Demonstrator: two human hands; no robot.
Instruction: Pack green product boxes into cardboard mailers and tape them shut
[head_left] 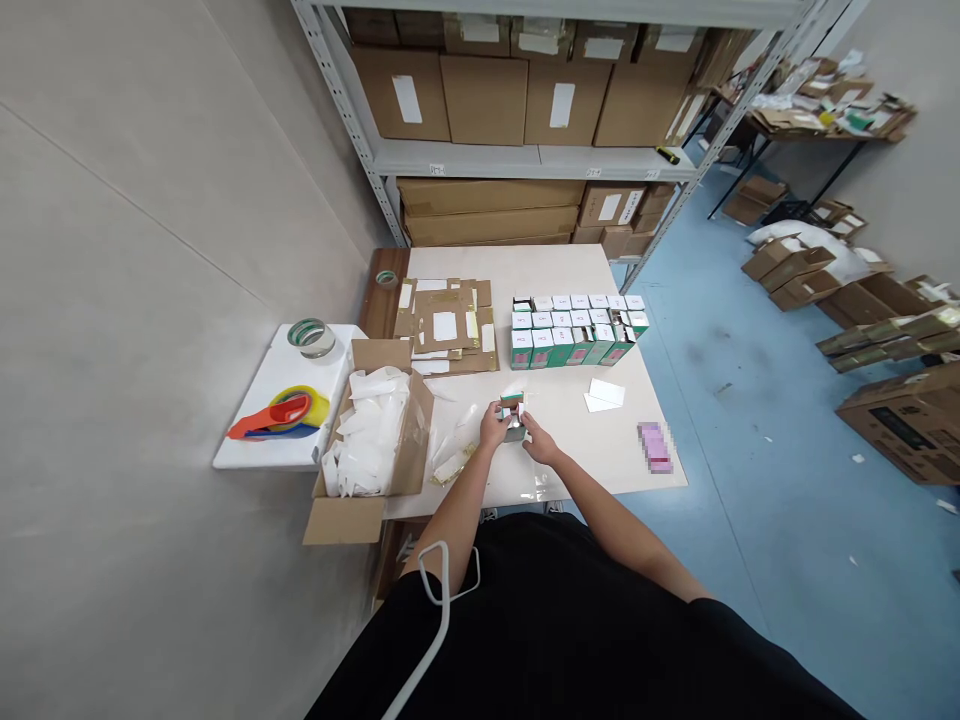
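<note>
Box [514,434]: small, with its top open and a flap standing up at the far side; held between both hands above the near part of the desk [615,460].
Left hand [493,428]: wrapped about the box's left side, thumb by the opening; its grip is closed on the box.
Right hand [537,440]: at the box's right edge, fingers at the opening; whether this grip pinches the wall or something within, I cannot tell.
Contents: something pale shows in the opening, too small to name.
Weight: probably light, judging by its size.
Walls: likely thin card, stiff along the edges but easily dented in the middle while the top is open; smooth faces might slip a little.
Hold: best taken low on two opposite sides, near the corners, with modest pressure and the flap left free.
Beyond: rows of green-sided boxes [561,350] with white tops, standing close together.
Right of the hands: white cards [607,391], lying flat and overlapping.
Left of the hands: open carton [420,430] filled with white paper [373,425].
</note>
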